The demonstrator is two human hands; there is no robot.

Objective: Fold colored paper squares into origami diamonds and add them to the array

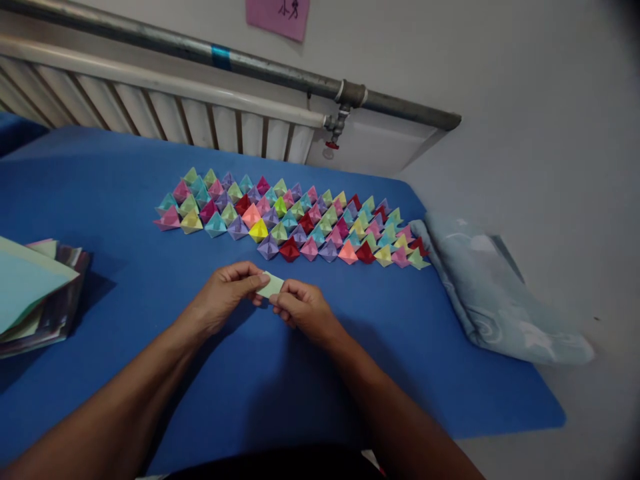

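Observation:
A small folded piece of pale green paper is held up between my two hands, above the blue table. My left hand pinches its left side, the thumb lying on top. At its right edge my right hand grips with thumb and curled fingers. Part of the paper is hidden under the fingertips. Just beyond my hands stand several rows of small folded paper boats in pink, red, purple, yellow, green and blue.
A stack of coloured paper sheets lies at the left. A folded grey-blue cloth hangs over the right edge of the blue table. Behind the table are a white radiator, a metal pipe and a red valve handle.

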